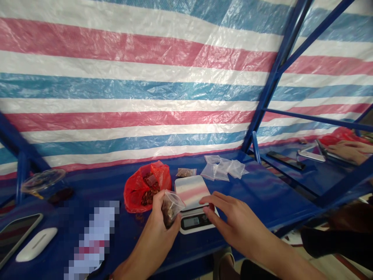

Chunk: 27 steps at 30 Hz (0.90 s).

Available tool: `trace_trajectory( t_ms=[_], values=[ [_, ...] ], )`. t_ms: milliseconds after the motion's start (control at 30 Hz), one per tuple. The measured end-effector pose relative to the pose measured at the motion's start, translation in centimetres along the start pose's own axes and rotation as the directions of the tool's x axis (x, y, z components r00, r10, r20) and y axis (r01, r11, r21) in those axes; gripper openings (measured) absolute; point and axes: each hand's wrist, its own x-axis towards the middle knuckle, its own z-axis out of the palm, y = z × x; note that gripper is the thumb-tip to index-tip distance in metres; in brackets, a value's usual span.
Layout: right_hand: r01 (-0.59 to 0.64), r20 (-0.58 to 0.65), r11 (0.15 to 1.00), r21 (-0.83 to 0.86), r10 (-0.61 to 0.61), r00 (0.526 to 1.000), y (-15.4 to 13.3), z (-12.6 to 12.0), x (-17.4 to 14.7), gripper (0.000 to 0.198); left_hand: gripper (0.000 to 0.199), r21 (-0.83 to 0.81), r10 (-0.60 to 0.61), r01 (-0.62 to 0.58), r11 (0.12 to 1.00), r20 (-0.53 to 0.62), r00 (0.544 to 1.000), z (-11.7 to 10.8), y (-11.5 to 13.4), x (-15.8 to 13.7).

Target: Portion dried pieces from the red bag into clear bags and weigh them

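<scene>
In my left hand [163,227] is a small clear zip bag [171,208] with brown bits in its lower part, gripped between thumb and fingers. My right hand [229,214] is over the right side of a white kitchen scale [191,190], its fingers apart and nothing between them; whether a fingertip touches the scale I cannot tell. The scale's display [192,222] appears to read 0.0. Left of the scale lies an open red plastic bag [131,190] holding reddish-brown pieces. A filled zip bag [186,172] lies behind the scale, and several clear zip bags [223,168] lie to its right.
Everything rests on a blue surface [271,198] below a striped tarp [145,93] and a blue frame [259,112]. At left are a phone [20,233], a white case [37,244] and a clear lidded container [43,181]. Another person's hands [349,151] are at far right.
</scene>
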Motion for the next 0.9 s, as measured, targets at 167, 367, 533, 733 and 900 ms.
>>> trace_trajectory(
  t_ms=[167,367,533,733,900],
  values=[
    [-0.107,0.078,0.958,0.267,0.089,0.993,-1.3,1.2,2.9,0.026,0.048,0.005,0.001,-0.001,1.000,-0.007,1.000,0.6,-0.2,0.3],
    [-0.106,0.018,0.887,0.450,0.110,0.994,-1.4,2.7,4.0,0.014,0.054,0.022,0.046,-0.046,0.999,-0.003,0.999,1.0,-1.0,0.9],
    [-0.085,-0.090,0.846,0.526,0.154,0.984,-1.3,3.0,4.8,0.019,0.066,0.174,0.131,-0.120,0.977,-0.052,0.990,1.1,-2.0,1.3],
    [-0.089,-0.421,0.885,0.457,0.303,0.855,2.0,2.4,5.2,0.023,0.070,0.401,0.181,-0.180,0.899,0.035,0.983,0.5,-1.7,1.2],
    [-0.027,-0.316,0.991,0.130,0.068,0.946,4.0,3.2,4.7,0.015,0.045,0.493,0.201,-0.241,0.836,0.132,0.971,0.5,-1.7,0.9]
  ],
)
